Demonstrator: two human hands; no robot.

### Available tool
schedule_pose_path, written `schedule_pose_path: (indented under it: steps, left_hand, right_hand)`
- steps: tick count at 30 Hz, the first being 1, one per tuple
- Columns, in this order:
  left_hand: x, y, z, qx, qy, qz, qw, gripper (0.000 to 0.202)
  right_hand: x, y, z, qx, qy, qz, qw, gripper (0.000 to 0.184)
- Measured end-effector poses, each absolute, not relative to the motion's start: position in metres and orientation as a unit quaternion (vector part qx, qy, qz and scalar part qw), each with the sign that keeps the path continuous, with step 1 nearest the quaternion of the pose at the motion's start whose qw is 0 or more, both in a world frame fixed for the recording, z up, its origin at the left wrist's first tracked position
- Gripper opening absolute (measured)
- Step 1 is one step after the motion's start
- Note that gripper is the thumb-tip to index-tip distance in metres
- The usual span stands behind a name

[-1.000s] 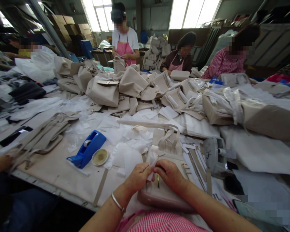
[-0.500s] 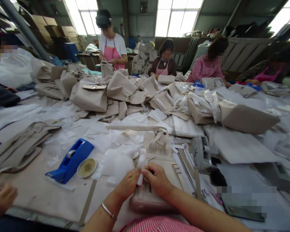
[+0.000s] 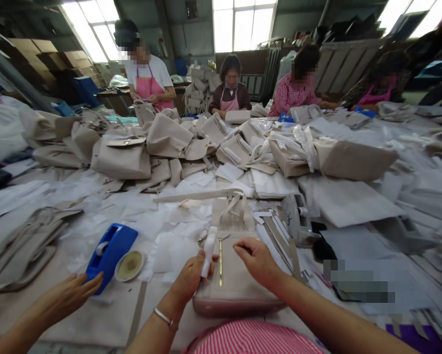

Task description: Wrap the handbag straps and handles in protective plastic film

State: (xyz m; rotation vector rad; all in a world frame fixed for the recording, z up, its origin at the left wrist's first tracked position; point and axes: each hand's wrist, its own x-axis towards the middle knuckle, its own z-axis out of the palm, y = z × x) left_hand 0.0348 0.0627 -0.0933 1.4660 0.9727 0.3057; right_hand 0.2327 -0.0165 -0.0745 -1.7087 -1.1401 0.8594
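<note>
A beige bag [image 3: 239, 282] lies in front of me on the table, with a gold zipper [image 3: 221, 263] showing down its face. My left hand [image 3: 191, 275], a silver bangle on its wrist, grips a strip of white foam wrap [image 3: 209, 250] beside the zipper, over the bag's left side. Over the bag's right side is my right hand [image 3: 255, 258], apart from the wrap, thumb and fingers pinched together; whatever may be between them is hidden. Beyond the hands, the bag's flap and straps [image 3: 233, 216] extend away from me.
At left, a co-worker's hand [image 3: 69, 292] touches a blue tape dispenser [image 3: 112, 253] beside a round tape roll [image 3: 129, 265]. A grey dispenser [image 3: 296, 221] and loose strips [image 3: 279, 236] lie right of the bag. Bags [image 3: 123, 157] are piled across the table; several people work behind.
My right hand has come away from the foam wrap and moved right. The left hand keeps the wrap, now left of the exposed zipper. A co-worker's hand has reached the blue dispenser.
</note>
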Motion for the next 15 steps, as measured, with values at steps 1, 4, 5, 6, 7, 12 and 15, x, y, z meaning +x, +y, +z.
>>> schedule_pose_path:
  steps: [1,4,5,6,7,12,15]
  left_hand:
    - [0.035,0.061,-0.095,0.638,0.433,0.138,0.621,0.078]
    - [0.034,0.058,-0.1,0.655,0.434,0.158,0.599,0.074]
    - [0.034,0.058,-0.101,0.667,0.427,0.164,0.588,0.072]
    - [0.034,0.057,-0.102,0.682,0.423,0.17,0.573,0.07]
    - [0.035,0.058,-0.103,0.697,0.421,0.177,0.553,0.067]
    - [0.038,0.065,-0.106,0.745,0.435,0.212,0.459,0.061]
    - [0.037,0.071,-0.108,0.742,0.423,0.168,0.492,0.064]
  right_hand:
    - [0.227,-0.018,-0.073,-0.679,-0.459,0.37,0.437,0.018]
    - [0.202,-0.015,-0.071,-0.647,-0.452,0.441,0.428,0.027]
    - [0.193,-0.012,-0.072,-0.642,-0.444,0.458,0.425,0.028]
    - [0.186,-0.007,-0.075,-0.645,-0.431,0.471,0.421,0.029]
    - [0.179,-0.003,-0.078,-0.652,-0.413,0.481,0.417,0.028]
    - [0.166,0.011,-0.092,-0.653,-0.356,0.508,0.434,0.02]
    - [0.183,0.0,-0.084,-0.596,-0.404,0.536,0.441,0.01]
